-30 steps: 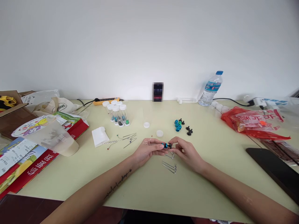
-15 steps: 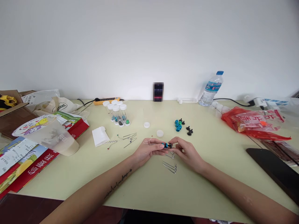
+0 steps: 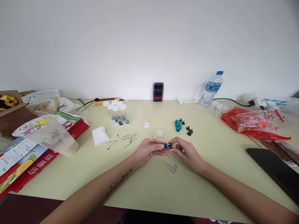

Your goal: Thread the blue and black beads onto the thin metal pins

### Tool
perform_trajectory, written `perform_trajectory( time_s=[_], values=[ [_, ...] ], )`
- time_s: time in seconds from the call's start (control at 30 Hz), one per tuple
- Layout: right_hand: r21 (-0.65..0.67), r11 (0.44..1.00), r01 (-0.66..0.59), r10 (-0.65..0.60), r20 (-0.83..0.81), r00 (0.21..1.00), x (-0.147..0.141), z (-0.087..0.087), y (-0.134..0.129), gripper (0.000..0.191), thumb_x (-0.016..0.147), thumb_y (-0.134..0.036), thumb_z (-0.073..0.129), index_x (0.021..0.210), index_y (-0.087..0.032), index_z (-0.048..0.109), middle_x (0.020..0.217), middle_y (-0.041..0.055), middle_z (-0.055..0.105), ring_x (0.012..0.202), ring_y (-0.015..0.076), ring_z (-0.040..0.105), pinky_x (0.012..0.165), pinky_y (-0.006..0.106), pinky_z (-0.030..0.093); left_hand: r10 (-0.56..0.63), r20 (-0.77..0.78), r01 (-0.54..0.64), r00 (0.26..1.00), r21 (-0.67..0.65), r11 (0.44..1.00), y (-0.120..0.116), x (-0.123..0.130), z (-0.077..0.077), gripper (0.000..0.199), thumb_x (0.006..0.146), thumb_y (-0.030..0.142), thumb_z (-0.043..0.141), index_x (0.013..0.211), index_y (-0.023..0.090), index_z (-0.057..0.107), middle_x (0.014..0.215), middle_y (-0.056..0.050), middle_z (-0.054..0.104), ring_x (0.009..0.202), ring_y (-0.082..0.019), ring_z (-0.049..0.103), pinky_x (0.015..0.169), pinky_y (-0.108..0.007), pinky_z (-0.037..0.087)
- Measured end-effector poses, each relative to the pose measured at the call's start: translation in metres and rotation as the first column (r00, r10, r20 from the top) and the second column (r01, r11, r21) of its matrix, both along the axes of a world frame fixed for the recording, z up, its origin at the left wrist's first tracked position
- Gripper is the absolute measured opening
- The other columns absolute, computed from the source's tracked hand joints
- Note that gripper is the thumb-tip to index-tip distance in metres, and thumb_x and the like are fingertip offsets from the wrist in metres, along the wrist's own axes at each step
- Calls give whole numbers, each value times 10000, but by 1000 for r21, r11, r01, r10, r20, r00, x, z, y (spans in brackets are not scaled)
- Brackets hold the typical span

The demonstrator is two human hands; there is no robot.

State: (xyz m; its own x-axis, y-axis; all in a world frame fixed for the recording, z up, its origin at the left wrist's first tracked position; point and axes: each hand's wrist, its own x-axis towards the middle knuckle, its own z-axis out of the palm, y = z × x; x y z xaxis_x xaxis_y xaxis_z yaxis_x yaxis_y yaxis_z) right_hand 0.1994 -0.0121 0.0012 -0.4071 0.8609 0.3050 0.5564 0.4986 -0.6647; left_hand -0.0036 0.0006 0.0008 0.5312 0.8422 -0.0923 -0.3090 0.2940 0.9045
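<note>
Between my two hands is a small blue and black part [image 3: 166,145]. My left hand [image 3: 149,151] is closed on its blue end, with thin wires sticking out over the fingers. The fingertips of my right hand [image 3: 185,152] pinch its black end. Bent metal pins [image 3: 169,167] lie on the table just below the hands. Blue and green knobs [image 3: 178,125] and black screw-like pieces [image 3: 190,132] sit beyond my right hand. White caps [image 3: 160,133] rest beyond the fingers, and wire pieces [image 3: 130,140] lie to the left.
Capped clear tubes [image 3: 120,115] stand at the back left, near a white packet [image 3: 100,136]. Farther left are a plastic cup [image 3: 58,137] and a cardboard box [image 3: 14,118]. A water bottle [image 3: 211,88], a red bag [image 3: 254,121] and a black phone [image 3: 275,171] are on the right.
</note>
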Motion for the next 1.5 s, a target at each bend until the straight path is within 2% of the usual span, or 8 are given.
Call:
perform_trajectory(
  time_s=[0.4, 0.6, 0.73, 0.93, 1.07, 1.23, 1.4, 1.5],
  values=[
    [-31, 999, 10, -9, 24, 1000, 0, 2, -2, 254, 907, -437, 424, 866, -208, 526, 564, -38, 466, 498, 110, 367, 483, 228, 318, 0, 2, 0, 1000, -26, 1000, -1, 0, 2, 306, 652, 285, 738, 882, 95, 669, 883, -133, 697, 793, -224, 668, 787, -355, 492],
    [-50, 997, -56, 57, 12, 998, 0, 7, -3, 377, 948, -436, 311, 789, -190, 549, 701, 16, 596, 611, 130, 511, 573, 239, 386, -23, -9, 23, 1000, -26, 999, -1, 0, 1, 310, 666, 271, 729, 903, 82, 665, 875, -145, 695, 793, -225, 669, 800, -356, 488],
    [-68, 995, -70, 72, 18, 997, -1, 9, -3, 431, 962, -421, 261, 726, -187, 535, 675, 18, 591, 600, 130, 510, 595, 245, 390, -13, -7, 13, 1000, -32, 999, -2, 0, 1, 321, 654, 286, 737, 893, 84, 665, 883, -145, 695, 792, -226, 669, 796, -357, 492],
    [-38, 999, 5, -3, 47, 999, -2, 6, -2, 279, 919, -444, 387, 829, -208, 506, 617, -18, 520, 526, 119, 420, 494, 233, 331, 10, 14, -10, 1000, -35, 999, -1, 0, 3, 293, 654, 274, 738, 875, 95, 666, 883, -131, 696, 798, -216, 667, 786, -343, 497],
    [-31, 1000, -6, 7, 27, 1000, -1, 4, -1, 195, 911, -397, 420, 910, -220, 502, 685, -12, 562, 514, 108, 410, 497, 236, 349, 17, 8, -17, 1000, -31, 999, 0, 0, 2, 312, 640, 293, 746, 869, 95, 667, 916, -138, 691, 789, -218, 667, 782, -347, 497],
    [-36, 999, -3, 5, 51, 999, 0, 4, -1, 245, 913, -430, 407, 872, -212, 509, 625, -23, 516, 512, 113, 403, 491, 231, 334, 12, 10, -11, 1000, -40, 999, -1, 0, 2, 315, 636, 283, 749, 874, 94, 666, 875, -129, 696, 788, -222, 669, 782, -351, 499],
    [-65, 995, -75, 78, 45, 996, 0, 8, -2, 365, 952, -418, 302, 762, -197, 522, 690, 8, 573, 609, 129, 505, 567, 239, 381, -11, -13, 10, 1000, -41, 999, -1, 0, 2, 323, 652, 289, 738, 889, 83, 666, 853, -138, 697, 788, -226, 669, 793, -353, 494],
    [-43, 999, -33, 35, 46, 998, -1, 7, -2, 326, 936, -442, 337, 817, -206, 528, 671, 2, 568, 575, 132, 486, 542, 243, 376, -7, -8, 7, 1000, -33, 999, -1, 0, 2, 325, 652, 292, 738, 893, 87, 666, 864, -137, 698, 795, -224, 668, 784, -346, 497]
  ],
)
